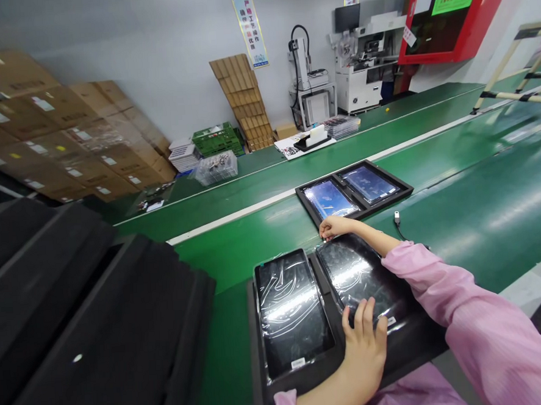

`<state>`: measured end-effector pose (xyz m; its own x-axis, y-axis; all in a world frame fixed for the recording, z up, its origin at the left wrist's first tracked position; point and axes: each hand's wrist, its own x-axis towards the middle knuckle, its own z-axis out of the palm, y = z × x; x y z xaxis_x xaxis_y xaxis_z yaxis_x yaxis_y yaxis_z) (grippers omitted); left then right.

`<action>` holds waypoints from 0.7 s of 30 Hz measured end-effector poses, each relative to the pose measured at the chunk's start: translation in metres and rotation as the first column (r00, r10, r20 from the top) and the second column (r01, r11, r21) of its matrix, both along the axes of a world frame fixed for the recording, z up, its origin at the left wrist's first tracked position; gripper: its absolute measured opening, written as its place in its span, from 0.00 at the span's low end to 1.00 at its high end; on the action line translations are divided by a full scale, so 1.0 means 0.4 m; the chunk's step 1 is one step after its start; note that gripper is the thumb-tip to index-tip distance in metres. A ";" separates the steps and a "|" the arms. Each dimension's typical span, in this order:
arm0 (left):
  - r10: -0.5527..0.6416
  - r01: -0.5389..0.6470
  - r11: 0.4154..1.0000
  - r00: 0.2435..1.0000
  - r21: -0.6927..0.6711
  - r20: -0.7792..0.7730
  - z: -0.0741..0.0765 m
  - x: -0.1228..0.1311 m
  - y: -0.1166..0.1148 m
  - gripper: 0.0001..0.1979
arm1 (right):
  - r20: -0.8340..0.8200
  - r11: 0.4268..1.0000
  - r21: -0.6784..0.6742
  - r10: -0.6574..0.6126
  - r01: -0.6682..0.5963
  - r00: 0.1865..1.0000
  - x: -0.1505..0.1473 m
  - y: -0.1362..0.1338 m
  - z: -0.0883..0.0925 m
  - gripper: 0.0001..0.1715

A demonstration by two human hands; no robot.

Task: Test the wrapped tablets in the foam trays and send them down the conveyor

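Note:
My left hand [364, 349] lies with fingers apart on the lower edge of a film-covered tablet [355, 270]. This tablet sits in the right compartment of a black foam tray [253, 326]. At its far left corner my right hand [336, 226] is closed in a pinch. A small pale bit shows under those fingertips, too small to name. In the left compartment lies a second film-covered tablet [292, 311], dark, with a white label at its near end. A cable with a USB-type plug [397, 218] lies beyond my right forearm, partly hidden by it.
Farther along the green conveyor belt [236, 235] rests another foam tray [407, 188] holding two tablets with lit screens. Tall stacks of black foam trays [99, 335] stand close on the left. Cartons [65, 135] and a green crate [216, 141] are behind. White paper [532, 284] lies at right.

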<state>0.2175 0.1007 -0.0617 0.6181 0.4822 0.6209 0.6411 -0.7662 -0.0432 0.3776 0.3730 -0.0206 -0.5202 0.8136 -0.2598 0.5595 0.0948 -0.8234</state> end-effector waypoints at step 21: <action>-0.002 -0.002 0.999 0.996 -0.050 -0.085 -0.002 -0.007 -0.006 0.17 | 0.367 0.992 -0.017 0.125 -0.128 0.922 -0.018 0.019 0.078 0.15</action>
